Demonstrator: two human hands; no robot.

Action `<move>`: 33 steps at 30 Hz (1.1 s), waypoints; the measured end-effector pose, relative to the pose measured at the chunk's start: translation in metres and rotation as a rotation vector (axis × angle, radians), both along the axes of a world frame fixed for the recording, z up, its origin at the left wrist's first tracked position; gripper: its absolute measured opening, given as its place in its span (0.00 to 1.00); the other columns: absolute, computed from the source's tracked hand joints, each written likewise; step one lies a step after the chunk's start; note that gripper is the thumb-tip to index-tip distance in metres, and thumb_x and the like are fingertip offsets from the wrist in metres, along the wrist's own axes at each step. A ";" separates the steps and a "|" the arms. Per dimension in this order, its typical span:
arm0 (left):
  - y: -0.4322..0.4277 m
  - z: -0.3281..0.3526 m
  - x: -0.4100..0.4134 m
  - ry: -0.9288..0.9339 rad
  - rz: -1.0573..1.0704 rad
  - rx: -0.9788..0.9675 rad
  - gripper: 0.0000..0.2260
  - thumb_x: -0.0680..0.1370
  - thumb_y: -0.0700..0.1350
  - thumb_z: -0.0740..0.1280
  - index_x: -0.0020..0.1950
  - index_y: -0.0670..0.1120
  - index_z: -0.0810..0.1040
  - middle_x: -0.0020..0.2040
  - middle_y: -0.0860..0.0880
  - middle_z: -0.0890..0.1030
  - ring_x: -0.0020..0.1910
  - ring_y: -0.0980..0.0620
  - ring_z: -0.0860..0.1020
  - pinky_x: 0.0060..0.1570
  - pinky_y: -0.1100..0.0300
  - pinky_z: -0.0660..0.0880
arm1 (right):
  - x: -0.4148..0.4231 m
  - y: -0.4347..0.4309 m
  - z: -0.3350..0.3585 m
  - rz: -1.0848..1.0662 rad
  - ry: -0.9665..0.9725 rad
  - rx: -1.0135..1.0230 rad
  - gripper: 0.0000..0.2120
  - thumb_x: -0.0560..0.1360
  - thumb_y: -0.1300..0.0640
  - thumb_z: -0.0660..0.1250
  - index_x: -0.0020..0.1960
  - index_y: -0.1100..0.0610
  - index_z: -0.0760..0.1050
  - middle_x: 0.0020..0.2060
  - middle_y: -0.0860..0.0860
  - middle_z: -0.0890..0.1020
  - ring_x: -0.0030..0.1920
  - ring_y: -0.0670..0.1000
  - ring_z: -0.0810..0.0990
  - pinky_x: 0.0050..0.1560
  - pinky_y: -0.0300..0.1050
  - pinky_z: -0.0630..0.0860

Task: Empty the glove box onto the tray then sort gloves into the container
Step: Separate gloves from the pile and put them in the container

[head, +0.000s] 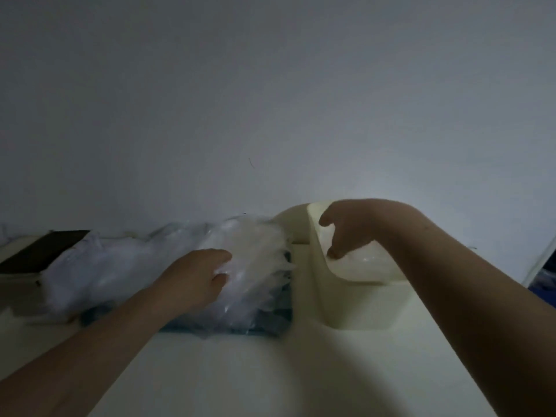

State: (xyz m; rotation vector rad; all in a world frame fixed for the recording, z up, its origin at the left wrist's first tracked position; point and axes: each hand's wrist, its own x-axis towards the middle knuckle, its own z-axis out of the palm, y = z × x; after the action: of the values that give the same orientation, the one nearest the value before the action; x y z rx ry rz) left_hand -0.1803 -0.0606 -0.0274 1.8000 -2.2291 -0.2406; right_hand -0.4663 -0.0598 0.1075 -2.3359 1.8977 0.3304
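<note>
A loose heap of clear plastic gloves lies on a dark teal tray at the middle left. My left hand rests on the right part of the heap, with gloves held between thumb and fingers. To the right stands a cream container with a low cut-out front. Some clear gloves lie inside it. My right hand hangs over the container's opening, fingers pointing down and touching those gloves, thumb spread apart from them. The frame is dim and soft.
A dark flat object lies at the far left behind the heap. Everything stands on a pale table against a plain wall. Something blue shows at the right edge.
</note>
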 end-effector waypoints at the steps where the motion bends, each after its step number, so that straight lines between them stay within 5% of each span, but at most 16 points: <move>1: 0.002 -0.004 0.004 -0.003 -0.003 -0.030 0.18 0.83 0.51 0.67 0.72 0.50 0.77 0.70 0.51 0.79 0.66 0.50 0.78 0.66 0.58 0.72 | 0.006 0.006 0.005 0.010 -0.040 -0.048 0.27 0.77 0.54 0.73 0.74 0.55 0.72 0.70 0.52 0.76 0.66 0.54 0.78 0.64 0.47 0.76; 3: 0.002 -0.009 0.006 0.034 0.006 -0.090 0.13 0.81 0.51 0.70 0.64 0.49 0.83 0.60 0.49 0.85 0.57 0.47 0.83 0.58 0.55 0.78 | 0.020 0.014 0.007 0.055 -0.180 -0.160 0.26 0.77 0.57 0.71 0.74 0.54 0.72 0.72 0.50 0.74 0.70 0.53 0.76 0.67 0.46 0.73; 7: 0.007 -0.006 0.013 0.254 0.034 -0.182 0.09 0.80 0.50 0.73 0.58 0.50 0.87 0.55 0.55 0.86 0.53 0.54 0.83 0.60 0.60 0.77 | 0.061 0.019 -0.017 0.142 -0.490 -0.207 0.25 0.77 0.56 0.72 0.74 0.49 0.74 0.73 0.46 0.74 0.71 0.49 0.74 0.68 0.41 0.69; 11: 0.013 0.005 0.023 0.526 0.076 -0.201 0.08 0.82 0.51 0.70 0.57 0.52 0.87 0.56 0.62 0.84 0.53 0.66 0.79 0.55 0.79 0.68 | 0.090 0.014 -0.058 0.131 -0.605 -0.119 0.39 0.73 0.48 0.77 0.80 0.45 0.63 0.78 0.43 0.66 0.77 0.47 0.66 0.74 0.43 0.63; 14: 0.017 0.015 0.031 0.651 0.086 -0.263 0.07 0.81 0.52 0.70 0.51 0.53 0.87 0.48 0.61 0.86 0.50 0.63 0.82 0.54 0.68 0.76 | 0.105 0.009 -0.076 0.140 -0.756 -0.175 0.40 0.70 0.44 0.79 0.78 0.41 0.65 0.77 0.40 0.67 0.76 0.44 0.65 0.74 0.44 0.64; 17: 0.023 0.027 0.033 0.865 0.098 -0.211 0.04 0.79 0.49 0.74 0.46 0.52 0.87 0.42 0.54 0.87 0.42 0.57 0.84 0.44 0.65 0.78 | 0.114 0.002 -0.082 0.119 -0.924 -0.285 0.19 0.72 0.44 0.78 0.61 0.45 0.82 0.57 0.37 0.82 0.57 0.39 0.79 0.56 0.29 0.71; 19: 0.026 0.036 0.032 1.087 0.053 -0.111 0.04 0.76 0.44 0.77 0.50 0.48 0.87 0.45 0.50 0.88 0.44 0.53 0.86 0.46 0.59 0.81 | 0.114 0.000 -0.081 0.075 -1.176 -0.259 0.07 0.74 0.49 0.77 0.46 0.52 0.86 0.42 0.44 0.88 0.44 0.48 0.85 0.48 0.36 0.77; 22: 0.020 0.039 0.042 1.315 -0.060 0.126 0.17 0.72 0.41 0.79 0.60 0.44 0.84 0.51 0.44 0.87 0.51 0.48 0.86 0.52 0.50 0.83 | 0.114 -0.003 -0.082 -0.028 -1.434 -0.115 0.10 0.78 0.53 0.73 0.43 0.59 0.83 0.35 0.54 0.87 0.36 0.55 0.84 0.44 0.47 0.80; 25: 0.017 0.037 0.043 1.486 -0.016 0.182 0.16 0.68 0.41 0.78 0.55 0.42 0.85 0.44 0.47 0.84 0.46 0.50 0.84 0.46 0.54 0.82 | 0.119 -0.004 -0.088 -0.150 -1.634 0.095 0.13 0.79 0.53 0.71 0.41 0.60 0.82 0.28 0.54 0.79 0.28 0.52 0.76 0.36 0.47 0.80; 29: 0.018 0.035 0.044 1.576 0.116 0.148 0.08 0.70 0.48 0.76 0.45 0.45 0.84 0.37 0.47 0.81 0.36 0.51 0.80 0.38 0.58 0.79 | 0.115 -0.002 -0.092 -0.225 -1.596 0.254 0.21 0.82 0.47 0.65 0.40 0.62 0.79 0.25 0.58 0.72 0.22 0.51 0.69 0.23 0.39 0.70; 31: 0.019 0.035 0.048 1.519 0.130 0.140 0.11 0.69 0.54 0.76 0.43 0.48 0.84 0.37 0.48 0.81 0.36 0.52 0.81 0.45 0.54 0.74 | 0.112 -0.003 -0.093 -0.255 -1.516 0.196 0.26 0.82 0.43 0.63 0.35 0.62 0.77 0.27 0.60 0.76 0.24 0.54 0.74 0.26 0.40 0.72; 33: 0.021 0.034 0.047 1.425 0.147 0.112 0.15 0.68 0.58 0.77 0.42 0.46 0.84 0.38 0.47 0.81 0.37 0.52 0.80 0.46 0.54 0.73 | 0.108 -0.004 -0.092 -0.260 -1.439 0.094 0.27 0.80 0.37 0.63 0.42 0.60 0.84 0.35 0.58 0.85 0.33 0.55 0.84 0.36 0.45 0.79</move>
State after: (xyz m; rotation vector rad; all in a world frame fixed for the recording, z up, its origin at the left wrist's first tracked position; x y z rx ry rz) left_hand -0.1335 -0.0394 0.0062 1.1043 -1.0442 -1.1661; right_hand -0.3586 -0.0639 0.0158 -1.3729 1.2443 -0.9795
